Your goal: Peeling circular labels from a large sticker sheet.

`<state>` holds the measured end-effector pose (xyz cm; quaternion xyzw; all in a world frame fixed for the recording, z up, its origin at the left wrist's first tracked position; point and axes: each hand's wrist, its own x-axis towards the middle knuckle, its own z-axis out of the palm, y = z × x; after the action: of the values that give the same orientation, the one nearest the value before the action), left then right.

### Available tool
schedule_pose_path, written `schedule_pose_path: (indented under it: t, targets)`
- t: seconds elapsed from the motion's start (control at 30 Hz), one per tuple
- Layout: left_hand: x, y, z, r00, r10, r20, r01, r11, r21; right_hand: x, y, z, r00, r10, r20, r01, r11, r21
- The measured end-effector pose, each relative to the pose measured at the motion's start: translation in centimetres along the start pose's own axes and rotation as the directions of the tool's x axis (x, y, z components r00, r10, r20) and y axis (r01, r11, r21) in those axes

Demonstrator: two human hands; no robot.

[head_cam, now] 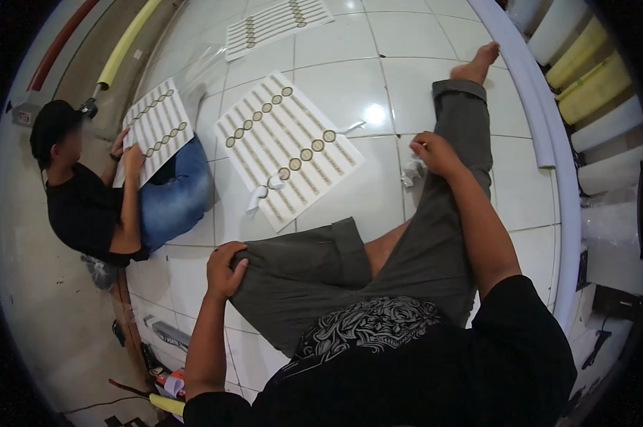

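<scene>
My left hand [226,269] rests on the knee of my grey trousers [295,261], holding nothing. Over my other leg, my right hand [433,153] has its fingers curled together; whether something small is between them cannot be told. Just below its fingertips lies a crumpled white scrap [413,169]. In front of me on the tiled floor is a printed sheet [287,149] with rows of text strips and round emblems. Curled white strips [257,198] lie on its near left edge, and another thin strip [353,127] lies by its right corner.
At the left a co-worker [87,197] sits holding a similar sheet [156,128]. Another printed sheet [276,26] lies at the far end. Long pale rolls [545,133] run along the right, beside wrapped rolls [593,91]. A grey long-shaped object [167,332] lies behind my left arm.
</scene>
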<state>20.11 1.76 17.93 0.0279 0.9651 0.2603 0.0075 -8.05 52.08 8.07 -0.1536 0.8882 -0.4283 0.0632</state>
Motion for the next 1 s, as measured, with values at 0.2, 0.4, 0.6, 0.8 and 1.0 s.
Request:
schedule_pose_path:
  t: [0.2, 0.4, 0.6, 0.8, 1.0]
  targets:
    - [0.5, 0.4, 0.5, 1.0, -0.013, -0.012, 0.013, 1.0, -0.002, -1.9, -4.2, -1.3, 0.978, 0.16, 0.133, -0.141, 0.98, -0.142]
    - [0.7, 0.5, 0.8, 1.0, -0.002, -0.019, 0.002, 1.0, -0.009, -3.2, -0.4, 0.8, 0.966, -0.017, 0.258, 0.152, 0.844, -0.514]
    - [0.5, 0.5, 0.5, 1.0, -0.009, -0.02, 0.009, 1.0, -0.007, -2.4, -2.4, 2.6, 0.841, 0.249, 0.48, 0.171, 0.719, -0.673]
    - [0.2, 0.5, 0.6, 0.998, -0.038, -0.05, 0.036, 0.999, -0.03, -1.7, -1.6, 3.0, 0.884, 0.219, 0.414, 0.171, 0.672, -0.72]
    - [0.3, 0.2, 0.6, 0.997, -0.017, -0.081, 0.014, 0.999, -0.042, 1.0, 3.2, 1.3, 0.894, 0.252, 0.37, -0.079, 0.902, -0.424]
